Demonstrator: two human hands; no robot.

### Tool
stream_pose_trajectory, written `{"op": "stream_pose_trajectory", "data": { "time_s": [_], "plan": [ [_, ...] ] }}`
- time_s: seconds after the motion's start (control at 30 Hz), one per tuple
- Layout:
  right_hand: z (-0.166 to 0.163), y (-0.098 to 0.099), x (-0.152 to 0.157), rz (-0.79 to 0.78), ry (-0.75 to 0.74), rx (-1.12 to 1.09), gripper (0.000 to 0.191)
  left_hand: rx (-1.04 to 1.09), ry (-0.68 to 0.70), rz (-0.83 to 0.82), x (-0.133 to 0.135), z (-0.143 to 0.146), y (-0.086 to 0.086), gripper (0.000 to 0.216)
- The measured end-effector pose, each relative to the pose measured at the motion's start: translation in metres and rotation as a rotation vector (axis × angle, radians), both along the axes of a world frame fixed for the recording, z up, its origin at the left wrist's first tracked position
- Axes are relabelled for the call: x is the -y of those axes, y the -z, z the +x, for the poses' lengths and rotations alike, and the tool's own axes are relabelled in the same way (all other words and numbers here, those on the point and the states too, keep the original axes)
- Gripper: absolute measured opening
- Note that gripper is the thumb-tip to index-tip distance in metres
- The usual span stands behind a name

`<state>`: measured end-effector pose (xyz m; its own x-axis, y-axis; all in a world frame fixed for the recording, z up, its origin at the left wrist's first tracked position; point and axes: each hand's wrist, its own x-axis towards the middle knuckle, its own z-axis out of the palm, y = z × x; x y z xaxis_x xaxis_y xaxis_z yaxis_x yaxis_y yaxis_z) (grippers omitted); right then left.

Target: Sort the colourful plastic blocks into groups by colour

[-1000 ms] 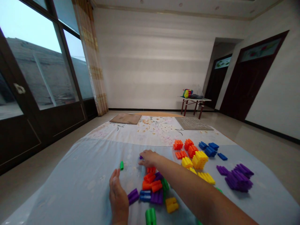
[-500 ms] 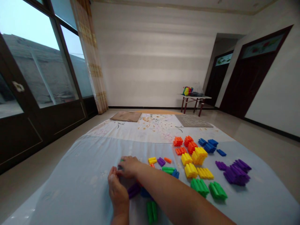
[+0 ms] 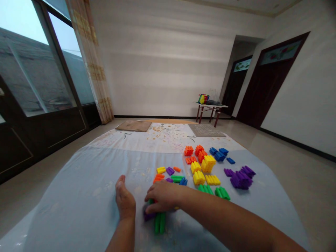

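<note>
My left hand stands on its edge on the light blue sheet, fingers stretched out and nothing in it. To its right, my right hand reaches in from the right with fingers curled down over a small pile of plastic building blocks. A blurred purple block shows under its thumb, and a bit of green is visible beneath the fingers. Green blocks lie just in front of that hand. Beyond it are loose orange blocks, a yellow one and a purple one. The palm hides part of the pile.
Blocks sorted by colour lie on the right: orange, yellow, blue, purple and green. Two mats rest at the bed's far end. A small table stands by the wall.
My right hand has drawn back from my left hand toward the right, over the pile, and the purple block has shifted right with it. The view has turned slightly right.
</note>
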<state>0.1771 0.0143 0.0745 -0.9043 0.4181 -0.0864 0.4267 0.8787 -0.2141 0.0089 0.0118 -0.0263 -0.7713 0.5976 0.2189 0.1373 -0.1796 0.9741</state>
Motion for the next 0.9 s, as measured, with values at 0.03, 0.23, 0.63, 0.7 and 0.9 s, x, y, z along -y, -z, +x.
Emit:
{"op": "stream_pose_trajectory", "data": {
  "time_s": [0.03, 0.23, 0.63, 0.7, 0.9],
  "plan": [
    [0.007, -0.002, 0.0, 0.012, 0.033, -0.041, 0.04, -0.013, 0.003, -0.004, 0.0, 0.0, 0.0, 0.064],
    [0.052, -0.002, -0.018, 0.082, 0.47, -0.004, 0.044, -0.084, 0.022, -0.046, 0.0, 0.002, -0.004, 0.061],
    [0.059, 0.015, -0.003, 0.004, 0.481, 0.094, 0.039, -0.203, 0.06, -0.122, 0.002, 0.006, -0.011, 0.053],
    [0.055, 0.008, 0.005, 0.085, 0.492, -0.006, 0.036, -0.221, 0.066, -0.124, 0.002, 0.005, -0.01, 0.051],
    [0.023, 0.002, 0.029, 0.179, 0.504, -0.219, 0.042, -0.267, 0.076, -0.131, -0.001, 0.001, -0.007, 0.045]
  ]
}}
